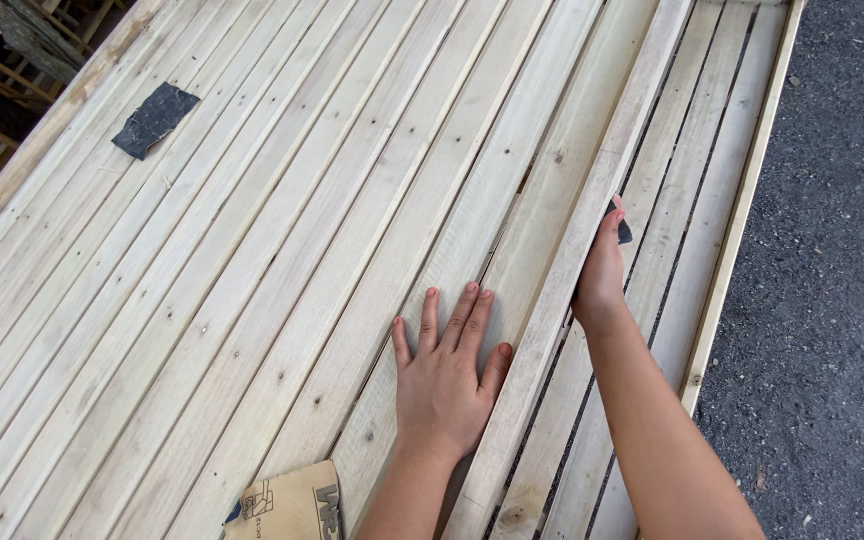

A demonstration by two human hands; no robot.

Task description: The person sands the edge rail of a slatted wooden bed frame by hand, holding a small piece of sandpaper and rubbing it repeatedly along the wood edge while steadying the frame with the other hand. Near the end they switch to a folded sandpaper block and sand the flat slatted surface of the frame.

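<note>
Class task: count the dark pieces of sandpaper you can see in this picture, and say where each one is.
2. One dark sheet lies loose on the slats at upper left. A second dark piece peeks from under the right hand, mostly hidden.

Pale wooden slat rack (282, 230) carries dark sandpaper sheet (155, 119), cardboard piece (292, 505).

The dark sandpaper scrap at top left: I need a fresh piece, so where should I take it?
Pinch the sandpaper at its lower-left corner, coming from the left. It lies flat on the slats, and that corner seems to lift slightly.
</note>
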